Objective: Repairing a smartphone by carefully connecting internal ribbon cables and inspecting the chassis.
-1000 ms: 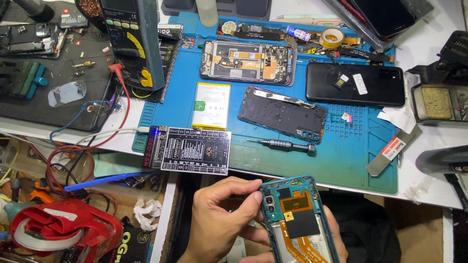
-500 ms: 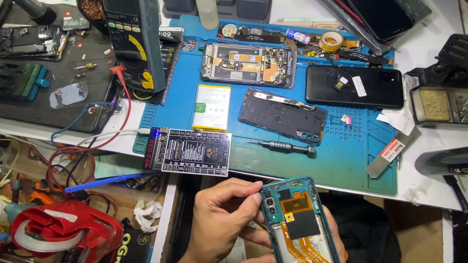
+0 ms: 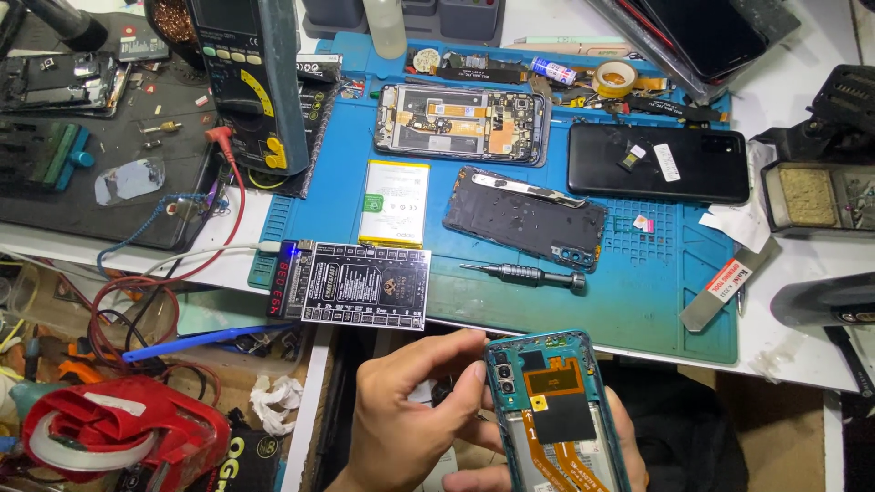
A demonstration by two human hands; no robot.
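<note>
I hold an opened teal phone (image 3: 556, 410) with its back cover off, below the bench's front edge; a black patch and an orange flex cable show inside. My left hand (image 3: 401, 428) pinches its upper left corner beside the camera lenses. My right hand (image 3: 635, 448) cradles the phone from underneath, with only its fingertips showing at the right edge. On the blue work mat (image 3: 656, 301) just above lie a small screwdriver (image 3: 524, 273) and a black circuit tester board (image 3: 365, 284).
The mat also carries a white battery (image 3: 395, 202), a black back cover (image 3: 524, 219), a bare phone frame (image 3: 460, 123), a black phone (image 3: 656, 162) and a tape roll (image 3: 615, 77). A multimeter (image 3: 251, 82) stands at the left. Red clutter (image 3: 118, 428) sits lower left.
</note>
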